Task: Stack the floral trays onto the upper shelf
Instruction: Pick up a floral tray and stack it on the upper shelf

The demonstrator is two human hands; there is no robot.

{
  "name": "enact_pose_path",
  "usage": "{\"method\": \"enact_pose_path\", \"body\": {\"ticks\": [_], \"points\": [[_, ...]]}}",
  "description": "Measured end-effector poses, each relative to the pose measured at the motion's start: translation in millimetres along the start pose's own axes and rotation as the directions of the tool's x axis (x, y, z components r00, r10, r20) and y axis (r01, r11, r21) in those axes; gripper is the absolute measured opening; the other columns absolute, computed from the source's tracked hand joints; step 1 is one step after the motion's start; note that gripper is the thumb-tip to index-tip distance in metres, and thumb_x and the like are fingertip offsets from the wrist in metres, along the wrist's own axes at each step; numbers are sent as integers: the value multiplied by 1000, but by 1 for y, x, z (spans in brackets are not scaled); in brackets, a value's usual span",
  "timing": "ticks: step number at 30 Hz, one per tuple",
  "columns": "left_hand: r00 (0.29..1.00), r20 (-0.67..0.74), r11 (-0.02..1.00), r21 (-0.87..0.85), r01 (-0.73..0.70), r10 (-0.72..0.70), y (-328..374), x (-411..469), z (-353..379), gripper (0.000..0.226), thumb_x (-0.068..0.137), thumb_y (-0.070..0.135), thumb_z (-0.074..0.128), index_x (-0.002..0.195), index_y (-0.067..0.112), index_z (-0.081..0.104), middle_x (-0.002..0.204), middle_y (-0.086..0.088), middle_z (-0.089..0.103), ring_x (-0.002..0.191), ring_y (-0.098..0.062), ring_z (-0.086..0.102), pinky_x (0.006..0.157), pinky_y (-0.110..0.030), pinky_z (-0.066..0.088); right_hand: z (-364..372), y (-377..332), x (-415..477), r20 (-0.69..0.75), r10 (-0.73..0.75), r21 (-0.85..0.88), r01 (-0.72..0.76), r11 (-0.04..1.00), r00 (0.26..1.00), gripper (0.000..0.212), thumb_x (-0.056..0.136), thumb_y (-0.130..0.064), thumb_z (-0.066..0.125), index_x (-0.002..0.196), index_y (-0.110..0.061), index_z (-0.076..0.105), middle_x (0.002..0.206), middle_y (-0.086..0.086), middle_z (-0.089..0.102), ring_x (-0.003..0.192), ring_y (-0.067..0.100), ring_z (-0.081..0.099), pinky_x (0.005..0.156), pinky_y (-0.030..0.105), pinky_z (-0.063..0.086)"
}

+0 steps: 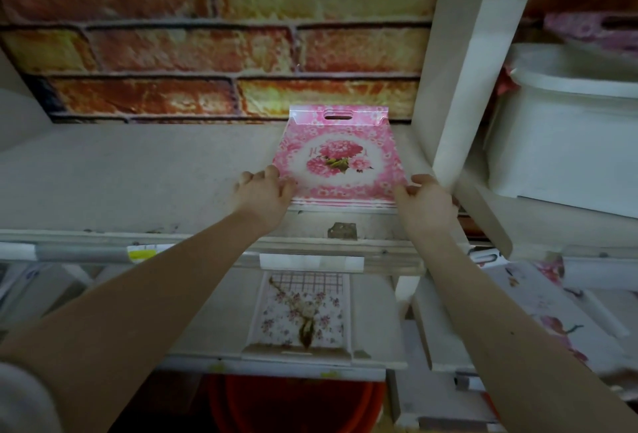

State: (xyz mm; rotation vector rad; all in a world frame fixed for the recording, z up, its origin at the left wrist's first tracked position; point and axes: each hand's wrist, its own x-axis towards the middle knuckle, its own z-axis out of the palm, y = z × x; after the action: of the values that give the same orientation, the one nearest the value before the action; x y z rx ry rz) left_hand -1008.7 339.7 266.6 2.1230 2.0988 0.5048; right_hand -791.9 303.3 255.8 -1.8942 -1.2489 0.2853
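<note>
1. pink floral tray stack [336, 160] lies on the upper shelf [138, 184], handle slot toward the brick wall [207, 35], just beside the white post [462, 87].
2. on my feed i see the left hand [264, 196] gripping the near left corner, fingers curled over the rim.
3. right hand [426, 199] grips the near right corner the same way.
4. another floral tray [303, 315] lies on the shelf below, and a white tub [566, 136] is off right.

Stack of pink floral trays [340, 160] flat on upper shelf [138, 184], flower print up, handle slot at far end. Near corners gripped by my left hand [262, 194] and right hand [428, 201].
</note>
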Motion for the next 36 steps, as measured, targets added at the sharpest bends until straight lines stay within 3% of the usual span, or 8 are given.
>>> {"method": "enact_pose_path", "body": {"ticks": [8,19,22,26,29,34,36], "points": [[991,-113,997,-33,-70,66,6,-35,-7,45,97,43,35,124,11,50,133,-16,49,124,-35,42,105,-42,30,-21,-7,-22,29,22,151,-26,988,999,48,92,-34,49,134,-10,48,127,16,61,116,34,56,98,40,44],[981,-157,939,-304,-162,118,6,-130,-36,34,95,31,49,122,11,52,123,-13,52,109,-29,53,98,-38,39,-55,-11,-96,26,-55,340,43,940,998,40,93,-25,51,130,-9,52,128,9,60,119,24,54,85,20,35],[977,-158,914,-357,-194,146,11,-166,-45,33,96,29,48,122,10,52,126,-11,50,107,-26,54,97,-34,40,-67,-5,-127,33,-84,413,63,908,996,35,92,-20,51,125,-6,55,123,11,62,116,25,56,91,25,38],[972,-141,864,-448,-230,186,26,-222,-50,33,97,28,46,125,10,49,128,-7,47,105,-22,54,88,-24,40,-97,7,-174,-1,-82,455,73,887,997,27,91,-13,52,115,-3,60,106,9,63,100,20,57,78,18,35],[966,-146,821,-509,-260,215,37,-273,-48,31,97,26,46,124,10,50,128,-6,46,93,-10,49,77,-13,37,-123,23,-220,-5,-70,500,63,864,998,18,89,-12,54,105,-6,62,95,4,61,92,17,57,79,20,38],[965,-156,739,-621,-263,212,45,-345,-31,20,95,26,50,109,13,55,116,-7,54,107,-22,55,96,-37,46,-162,53,-292,4,-90,534,74,843,996,8,89,-13,55,96,-15,58,82,-6,60,86,15,58,80,29,46],[967,-138,723,-644,-251,212,49,-371,-22,21,95,27,50,108,12,56,117,-7,53,111,-23,54,98,-40,45,-173,67,-316,-27,-76,525,79,847,997,6,88,-12,57,92,-15,58,78,-10,59,85,16,58,83,33,47]]}}
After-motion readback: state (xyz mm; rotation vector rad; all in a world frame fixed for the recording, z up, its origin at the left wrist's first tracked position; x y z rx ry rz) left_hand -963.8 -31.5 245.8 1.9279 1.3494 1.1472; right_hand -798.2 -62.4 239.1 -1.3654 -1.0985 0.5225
